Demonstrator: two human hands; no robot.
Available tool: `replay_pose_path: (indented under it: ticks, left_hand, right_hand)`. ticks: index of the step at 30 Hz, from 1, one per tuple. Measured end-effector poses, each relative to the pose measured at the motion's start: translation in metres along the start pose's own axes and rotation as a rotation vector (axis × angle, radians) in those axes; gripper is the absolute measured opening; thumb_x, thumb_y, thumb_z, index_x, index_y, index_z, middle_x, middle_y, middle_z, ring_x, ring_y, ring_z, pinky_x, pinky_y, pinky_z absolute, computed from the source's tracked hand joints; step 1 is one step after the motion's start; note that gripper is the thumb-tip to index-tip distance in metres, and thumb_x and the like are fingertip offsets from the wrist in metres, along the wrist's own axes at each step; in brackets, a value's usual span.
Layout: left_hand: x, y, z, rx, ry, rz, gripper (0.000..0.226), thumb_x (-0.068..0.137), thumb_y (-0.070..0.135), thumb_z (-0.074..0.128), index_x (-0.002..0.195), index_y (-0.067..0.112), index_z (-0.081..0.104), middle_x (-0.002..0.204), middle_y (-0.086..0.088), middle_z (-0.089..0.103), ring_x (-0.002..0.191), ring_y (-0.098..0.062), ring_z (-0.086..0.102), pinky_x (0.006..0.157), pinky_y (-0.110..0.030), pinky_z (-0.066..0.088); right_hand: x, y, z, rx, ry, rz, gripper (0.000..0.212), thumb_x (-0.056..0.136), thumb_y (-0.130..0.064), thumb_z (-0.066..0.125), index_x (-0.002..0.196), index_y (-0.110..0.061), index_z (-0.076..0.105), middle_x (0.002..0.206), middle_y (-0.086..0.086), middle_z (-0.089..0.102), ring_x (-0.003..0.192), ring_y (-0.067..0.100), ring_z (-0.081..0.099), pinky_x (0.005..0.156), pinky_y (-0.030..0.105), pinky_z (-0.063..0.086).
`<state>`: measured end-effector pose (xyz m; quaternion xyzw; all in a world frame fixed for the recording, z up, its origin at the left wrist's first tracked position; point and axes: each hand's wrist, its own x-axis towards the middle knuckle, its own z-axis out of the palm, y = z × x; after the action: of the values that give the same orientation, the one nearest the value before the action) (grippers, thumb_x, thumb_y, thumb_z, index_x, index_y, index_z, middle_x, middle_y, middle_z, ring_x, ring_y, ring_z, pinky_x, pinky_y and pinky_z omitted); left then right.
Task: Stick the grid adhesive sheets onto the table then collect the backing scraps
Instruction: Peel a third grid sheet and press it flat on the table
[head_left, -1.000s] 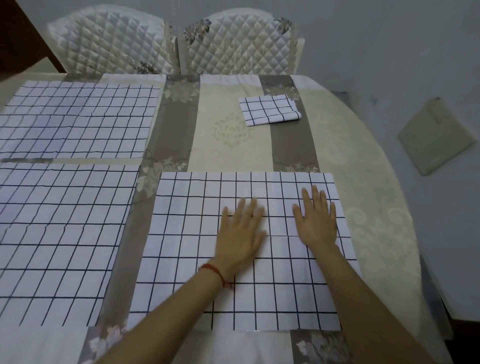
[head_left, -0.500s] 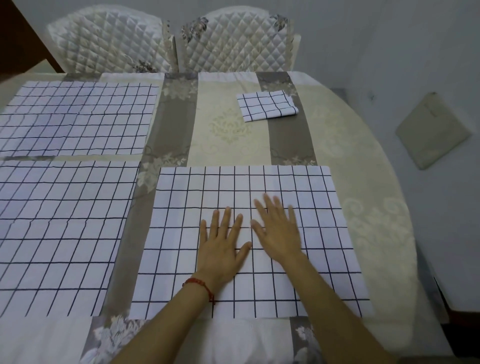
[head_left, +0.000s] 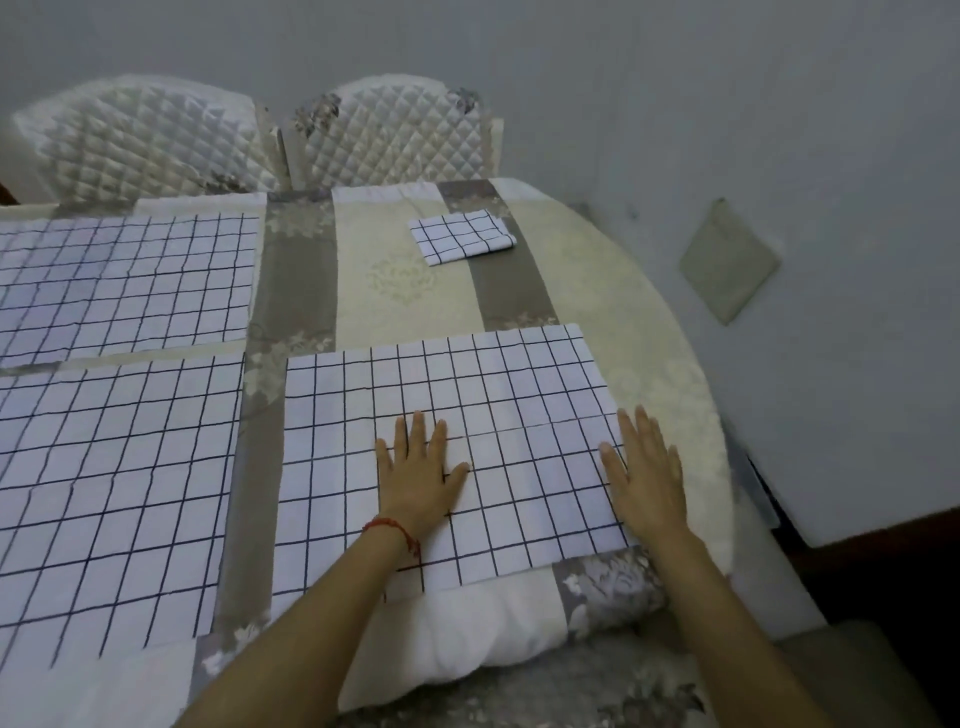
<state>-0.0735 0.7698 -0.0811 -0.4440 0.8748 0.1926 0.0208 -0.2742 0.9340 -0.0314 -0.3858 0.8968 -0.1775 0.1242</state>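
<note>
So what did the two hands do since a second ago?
The right hand slid out to the right edge of the near white grid-lined adhesive sheet, away from the left hand, which stayed flat near the middle. Neither grabbed anything. The small folded grid sheet and the other flat sheets stayed put.

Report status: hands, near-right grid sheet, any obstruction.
Left hand flat on near-right grid sheet; right hand flat across its right edge. Sheet lies flat on table. Folded grid piece far off, nothing blocking.

right hand slid out to sheet edge — apparently.
</note>
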Motion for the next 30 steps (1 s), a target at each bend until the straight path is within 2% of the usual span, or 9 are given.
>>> replay_pose_path:
  ticks: [2,5,8,10,14,19,25,30]
  left_hand:
    - [-0.008,0.007,-0.010,-0.038,0.022,0.027,0.065,0.093,0.049,0.032,0.146,0.020,0.007,0.158,-0.008,-0.003,0.144,-0.029,-0.008,0.117,-0.049,-0.003]
    - [-0.026,0.030,-0.023,-0.060,0.052,0.187,0.057,0.093,0.040,0.041,0.142,0.016,0.027,0.155,-0.009,0.018,0.144,-0.027,0.013,0.116,-0.044,0.013]
    - [-0.043,0.061,-0.029,-0.083,-0.019,0.337,0.051,0.092,0.036,0.046,0.138,0.015,0.037,0.150,-0.010,0.032,0.139,-0.024,0.025,0.113,-0.038,0.024]
    - [-0.054,0.088,-0.031,-0.121,-0.066,0.401,0.048,0.092,0.034,0.047,0.135,0.013,0.042,0.145,-0.011,0.040,0.134,-0.024,0.033,0.109,-0.035,0.029]
    - [-0.077,0.157,-0.025,-0.152,-0.141,0.550,0.043,0.092,0.034,0.047,0.131,0.015,0.047,0.134,-0.007,0.052,0.122,-0.024,0.046,0.100,-0.034,0.039]
    - [-0.104,0.274,0.005,-0.118,-0.254,0.724,0.041,0.092,0.036,0.047,0.129,0.018,0.049,0.130,-0.006,0.056,0.118,-0.022,0.051,0.097,-0.030,0.040]
    - [-0.150,0.400,0.067,-0.094,-0.443,0.747,0.043,0.093,0.036,0.046,0.130,0.015,0.048,0.137,-0.007,0.052,0.123,-0.022,0.049,0.104,-0.030,0.036]
    - [-0.176,0.439,0.114,-0.180,-0.621,0.555,0.041,0.093,0.035,0.047,0.129,0.015,0.050,0.132,-0.007,0.055,0.119,-0.020,0.053,0.097,-0.024,0.038]
  right_hand:
    - [-0.027,0.006,-0.016,0.042,0.028,0.005,0.054,0.098,-0.040,0.029,0.147,-0.024,0.014,0.159,-0.002,0.005,0.146,0.013,0.002,0.118,0.036,-0.001]
    - [-0.066,0.025,-0.045,0.083,0.061,0.089,0.051,0.097,-0.037,0.035,0.145,-0.020,0.027,0.157,0.002,0.018,0.145,0.018,0.014,0.119,0.040,0.014]
    - [-0.106,0.051,-0.074,0.107,0.110,0.172,0.048,0.097,-0.033,0.038,0.141,-0.015,0.034,0.152,0.008,0.029,0.140,0.024,0.026,0.115,0.043,0.024]
    - [-0.134,0.073,-0.090,0.079,0.139,0.217,0.045,0.098,-0.028,0.040,0.138,-0.008,0.039,0.147,0.014,0.037,0.134,0.027,0.035,0.111,0.038,0.027]
    - [-0.186,0.125,-0.110,0.091,0.180,0.376,0.047,0.097,-0.029,0.040,0.140,-0.011,0.036,0.149,0.011,0.035,0.135,0.024,0.034,0.113,0.035,0.025]
    - [-0.246,0.204,-0.130,0.144,0.217,0.506,0.047,0.098,-0.030,0.038,0.142,-0.015,0.034,0.151,0.006,0.032,0.136,0.020,0.032,0.110,0.028,0.023]
    - [-0.306,0.309,-0.153,0.223,0.264,0.628,0.046,0.098,-0.033,0.037,0.141,-0.017,0.036,0.148,0.004,0.037,0.133,0.020,0.035,0.107,0.027,0.028]
    - [-0.339,0.379,-0.152,0.352,0.263,0.757,0.045,0.096,-0.036,0.043,0.136,-0.017,0.043,0.140,0.008,0.047,0.126,0.022,0.044,0.102,0.027,0.035]
